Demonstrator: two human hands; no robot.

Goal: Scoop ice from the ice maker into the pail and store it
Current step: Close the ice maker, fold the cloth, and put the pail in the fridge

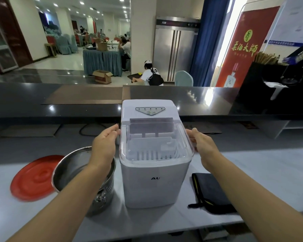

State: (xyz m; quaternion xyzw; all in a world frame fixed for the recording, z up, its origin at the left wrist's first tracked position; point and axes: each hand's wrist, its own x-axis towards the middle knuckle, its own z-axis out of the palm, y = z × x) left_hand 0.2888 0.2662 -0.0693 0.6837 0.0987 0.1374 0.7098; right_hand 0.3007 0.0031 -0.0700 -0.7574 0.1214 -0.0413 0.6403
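Observation:
A white ice maker [154, 182] stands on the counter in front of me, its clear lid [156, 142] down over a white basket inside. My left hand [105, 147] holds the lid's left edge, thumb on top near the back corner. At the opposite edge my right hand [201, 145] grips the lid in the same way. A steel pail [73, 165] stands just left of the ice maker, partly hidden under my left forearm. Its red lid [33, 177] lies flat on the counter further left.
A black cloth [210, 191] with a yellow stripe lies right of the ice maker. A raised dark bar ledge [77, 100] runs behind the counter. At the far right stands a black holder [262, 81] with sticks. A person crouches beyond the ledge.

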